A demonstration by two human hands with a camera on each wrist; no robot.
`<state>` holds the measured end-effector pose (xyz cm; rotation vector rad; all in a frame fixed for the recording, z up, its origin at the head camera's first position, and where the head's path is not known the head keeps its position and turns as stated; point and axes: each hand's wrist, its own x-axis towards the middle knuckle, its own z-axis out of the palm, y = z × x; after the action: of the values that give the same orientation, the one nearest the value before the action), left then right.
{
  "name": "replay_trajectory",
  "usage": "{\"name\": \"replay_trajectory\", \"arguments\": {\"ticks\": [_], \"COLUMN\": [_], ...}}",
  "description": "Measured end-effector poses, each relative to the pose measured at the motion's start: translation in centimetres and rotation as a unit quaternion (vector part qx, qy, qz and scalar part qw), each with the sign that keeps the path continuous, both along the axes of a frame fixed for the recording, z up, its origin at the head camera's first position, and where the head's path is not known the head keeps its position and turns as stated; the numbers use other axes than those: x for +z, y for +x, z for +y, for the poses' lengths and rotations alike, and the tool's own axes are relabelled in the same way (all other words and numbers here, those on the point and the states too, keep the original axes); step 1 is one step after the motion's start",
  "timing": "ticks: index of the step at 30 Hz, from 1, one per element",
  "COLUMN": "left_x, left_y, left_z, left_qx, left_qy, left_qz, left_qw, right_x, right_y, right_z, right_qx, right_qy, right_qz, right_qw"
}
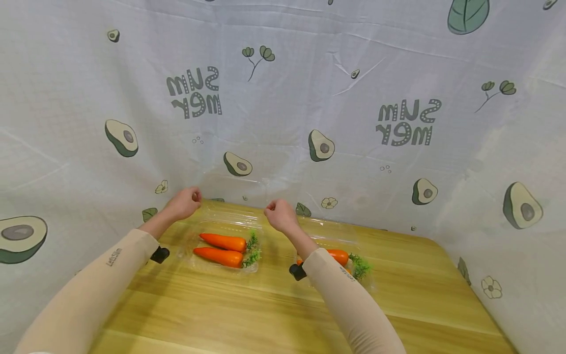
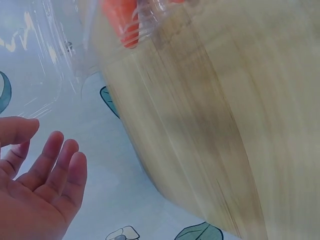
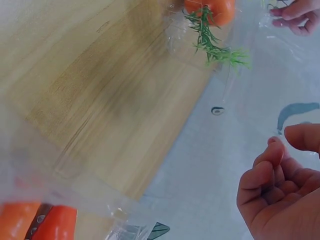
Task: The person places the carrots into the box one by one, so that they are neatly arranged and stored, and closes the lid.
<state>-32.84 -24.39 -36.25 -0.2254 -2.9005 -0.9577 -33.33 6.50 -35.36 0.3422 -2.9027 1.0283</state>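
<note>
A clear plastic clamshell box [image 1: 253,268] stands on the table with two orange carrots [image 1: 223,242] in it, their green tops [image 1: 253,257] to the right. Its see-through lid [image 2: 55,60] is raised at the far side, between my hands. My left hand [image 1: 185,203] pinches the lid's left edge with thumb and index finger; the other fingers [image 2: 75,175] are loosely bent. At the lid's right edge, my right hand [image 1: 281,215] pinches with thumb and index, its remaining fingers [image 3: 255,187] curled. The clear plastic hardly shows at the fingertips.
Another clear box with a raised lid [image 1: 329,229] stands to the right, holding carrots [image 1: 339,255] with green tops [image 1: 361,266]; my right forearm partly covers it. Behind the wooden table [image 1: 247,314] hangs a white curtain [image 1: 283,98] with avocado prints.
</note>
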Motion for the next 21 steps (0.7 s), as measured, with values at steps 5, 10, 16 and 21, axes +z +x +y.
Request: {"name": "replay_trajectory", "arguments": {"ticks": [5, 10, 16, 21], "left_x": [0.1, 0.0, 0.0, 0.0], "left_y": [0.2, 0.5, 1.1, 1.7], "left_z": [0.0, -0.1, -0.2, -0.4], "left_qx": [0.008, 0.015, 0.021, 0.024], "left_qy": [0.014, 0.026, 0.034, 0.038], "left_qz": [0.014, 0.032, 0.048, 0.064], "left_qw": [0.9998, 0.999, 0.9981, 0.9969], "right_x": [0.0, 0.1, 0.2, 0.1], "right_y": [0.1, 0.3, 0.4, 0.5], "right_z": [0.1, 0.2, 0.4, 0.4], "right_qx": [0.005, 0.017, 0.03, 0.032], "right_qy": [0.0, -0.007, -0.016, -0.018], "right_qz": [0.011, 0.022, 0.029, 0.03], "right_qw": [0.9999, 0.9996, 0.999, 0.9989]}}
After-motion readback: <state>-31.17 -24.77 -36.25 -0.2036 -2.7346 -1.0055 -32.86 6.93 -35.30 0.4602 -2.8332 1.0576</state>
